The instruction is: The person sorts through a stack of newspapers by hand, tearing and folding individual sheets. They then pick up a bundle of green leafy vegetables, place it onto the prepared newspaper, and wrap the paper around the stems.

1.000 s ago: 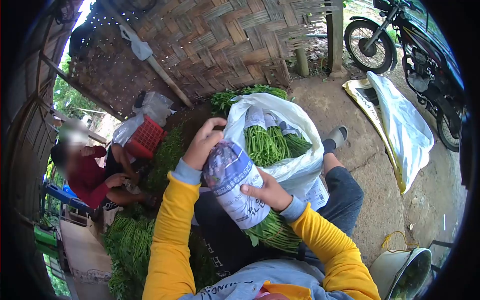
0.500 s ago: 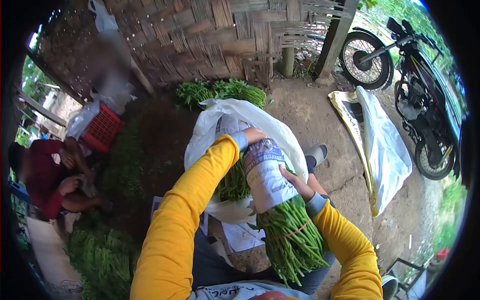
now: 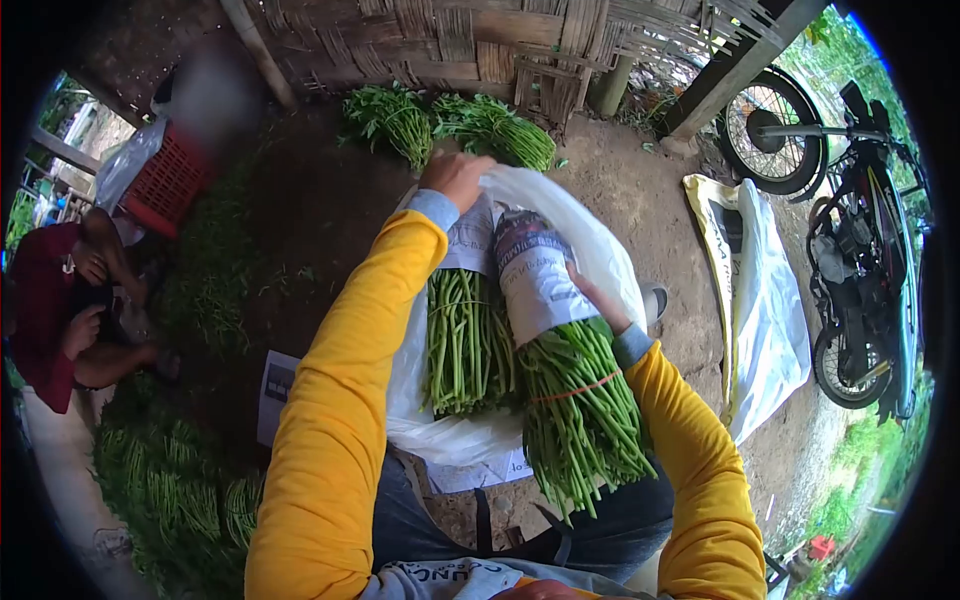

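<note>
My left hand [image 3: 457,181] is closed on the far rim of a white plastic bag [image 3: 608,245]. My right hand [image 3: 600,302] grips the side of a bundle of green stems [image 3: 585,420], its thumb hidden in part. Newspaper [image 3: 540,285] wraps the upper part of this bundle, and a red band circles the stems lower down. The bundle lies tilted at the bag's mouth, stem ends toward me. Beside it, inside the bag, rests another newspaper-wrapped bundle [image 3: 462,340].
Two leafy bundles [image 3: 495,130] lie by the woven wall [image 3: 430,50]. Loose greens [image 3: 175,480] cover the ground at left, near a seated person [image 3: 75,300] and a red crate [image 3: 165,180]. A flattened sack [image 3: 765,300] and a motorcycle [image 3: 850,250] are at right.
My left hand has gone from the top of the wrapped bundle to the bag's far rim. The bundle has shifted slightly away from me, with my right hand still on it.
</note>
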`<state>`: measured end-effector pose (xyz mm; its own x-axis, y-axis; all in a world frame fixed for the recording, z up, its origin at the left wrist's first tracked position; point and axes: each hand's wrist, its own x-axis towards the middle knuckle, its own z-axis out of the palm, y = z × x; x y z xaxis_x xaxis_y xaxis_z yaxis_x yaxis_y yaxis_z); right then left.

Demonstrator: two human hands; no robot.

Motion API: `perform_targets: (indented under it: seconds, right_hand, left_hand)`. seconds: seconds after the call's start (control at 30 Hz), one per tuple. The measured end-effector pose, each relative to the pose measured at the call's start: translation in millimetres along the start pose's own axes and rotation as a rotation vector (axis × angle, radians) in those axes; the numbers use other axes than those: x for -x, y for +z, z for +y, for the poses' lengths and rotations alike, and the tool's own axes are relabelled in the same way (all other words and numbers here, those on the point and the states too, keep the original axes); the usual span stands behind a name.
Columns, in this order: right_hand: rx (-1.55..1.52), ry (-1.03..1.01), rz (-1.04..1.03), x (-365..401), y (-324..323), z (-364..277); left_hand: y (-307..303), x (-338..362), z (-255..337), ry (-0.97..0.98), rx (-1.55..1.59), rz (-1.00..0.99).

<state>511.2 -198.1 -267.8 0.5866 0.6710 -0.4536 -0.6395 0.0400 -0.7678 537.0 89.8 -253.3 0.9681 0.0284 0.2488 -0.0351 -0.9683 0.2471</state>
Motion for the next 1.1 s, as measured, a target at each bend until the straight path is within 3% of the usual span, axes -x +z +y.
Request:
perform_targets:
  seconds: [0.07,0.1,0.13,0.2,0.33,0.4,0.43,0.5,0.53,0.6,0.67,0.7,0.87,0.9,0.93,1.0,1.03,1.1]
  right_hand:
    - [0.009,0.097,-0.013,-13.2,3.1,-16.7]
    - [-0.017,0.152,-0.040,-36.8,-16.4,-10.4]
    - [0.011,0.037,-0.039,-60.7,-29.7,0.8]
    - [-0.007,0.176,0.061,-73.0,-16.2,-15.3]
    - [-0.035,0.312,0.124,-99.7,-9.0,-41.0]
    - [-0.025,0.310,0.049,-133.1,-36.7,-19.3]
    - [-0.024,0.310,0.014,-142.8,-48.7,-8.4]
    - [0.041,0.085,-0.106,-138.4,-53.6,-7.3]
    - [0.073,-0.034,-0.163,-134.1,-52.6,-8.2]
    - [0.097,0.267,0.055,-80.4,-3.9,-47.9]
    - [-0.011,0.348,0.090,-107.7,-36.9,-27.2]
    - [-0.023,0.306,0.058,-99.1,-39.7,-27.4]
    - [0.084,0.190,-0.133,-17.5,-21.7,-34.1]
    - [0.199,0.213,-0.091,14.2,-7.3,-45.5]
    - [0.225,0.201,-0.200,27.4,-12.0,-41.6]
    - [0.281,-0.008,-0.106,27.0,-35.8,-8.1]
    - [0.300,0.004,-0.069,35.0,-39.8,-3.0]
    - [0.334,0.012,0.007,53.2,-35.1,-0.2]
  left_hand:
    - [0.0,-15.6,13.7,-0.082,0.109,0.044]
    - [-1.7,-20.5,19.0,-0.019,0.123,0.138]
    - [-7.4,-25.3,23.9,-0.024,0.149,0.179]
    - [-18.3,-32.5,34.4,-0.036,0.199,0.257]
    - [-40.0,-37.2,51.3,-0.002,0.226,0.272]
    - [-48.5,-23.7,55.8,-0.019,0.252,0.179]
    - [-44.8,-13.1,57.2,0.071,0.214,0.269]
    - [-63.3,15.7,81.7,0.267,0.030,0.409]
    - [-70.5,35.9,99.1,0.294,0.085,0.349]
    - [-92.4,87.7,138.8,0.272,0.140,-0.020]
    - [-100.6,145.8,169.6,0.228,0.082,-0.424]
    - [-91.8,175.3,179.3,0.257,0.010,-0.461]
    - [-67.4,229.6,201.4,0.428,-0.535,-0.366]
    - [-59.8,235.8,203.2,0.465,-0.648,-0.326]
    - [-46.7,242.7,201.7,0.476,-0.710,-0.269]
    - [-31.7,256.8,205.4,0.494,-0.815,-0.164]
    - [-30.9,258.1,206.0,0.513,-0.834,-0.091]
    - [-26.4,260.0,210.4,0.439,-0.774,-0.164]
